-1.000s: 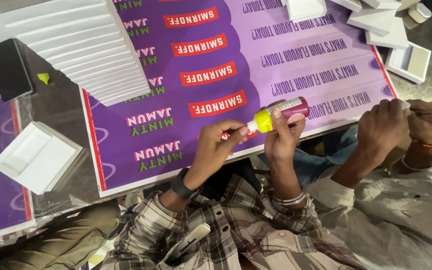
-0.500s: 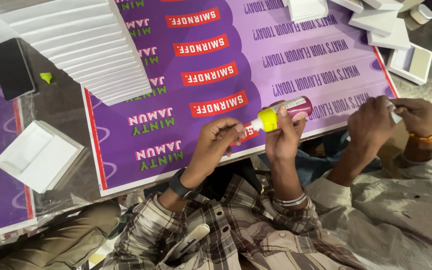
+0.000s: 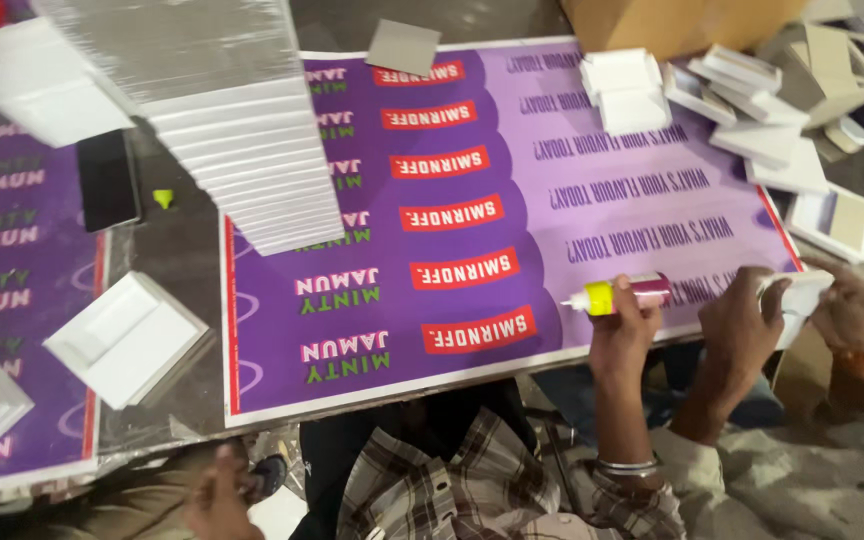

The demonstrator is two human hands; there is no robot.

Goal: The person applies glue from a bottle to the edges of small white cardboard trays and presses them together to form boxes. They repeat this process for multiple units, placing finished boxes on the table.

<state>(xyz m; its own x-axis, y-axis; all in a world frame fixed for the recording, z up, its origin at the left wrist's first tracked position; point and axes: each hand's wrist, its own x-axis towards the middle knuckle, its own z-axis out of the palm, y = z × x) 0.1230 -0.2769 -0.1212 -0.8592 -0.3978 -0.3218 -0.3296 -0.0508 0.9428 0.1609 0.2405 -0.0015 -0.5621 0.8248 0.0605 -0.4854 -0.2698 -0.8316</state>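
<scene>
Purple printed board (image 3: pixel 472 330) is what everything sits on, and the glue bottle (image 3: pixel 617 295) (yellow collar, white nozzle, pinkish body) is now over its near edge, towards the right corner, with the nozzle pointing left along the board. The big change: a moment ago both hands were up on the bottle, one at the tip. Now only the right hand (image 3: pixel 624 335) is wrapped around the body, so it's a one-handed hold and the nozzle is bare.

The left hand (image 3: pixel 217 495) has dropped down low by the near left corner, beside the checked shirt (image 3: pixel 452 480). It's blurry, so I can't tell if it's closed on anything.

Just right of the bottle a co-worker's two hands (image 3: pixel 742 330) are pinching a small white piece (image 3: pixel 802 295) at the board's right edge. The stack of white trays (image 3: pixel 252 170) at the far left hasn't moved.
</scene>
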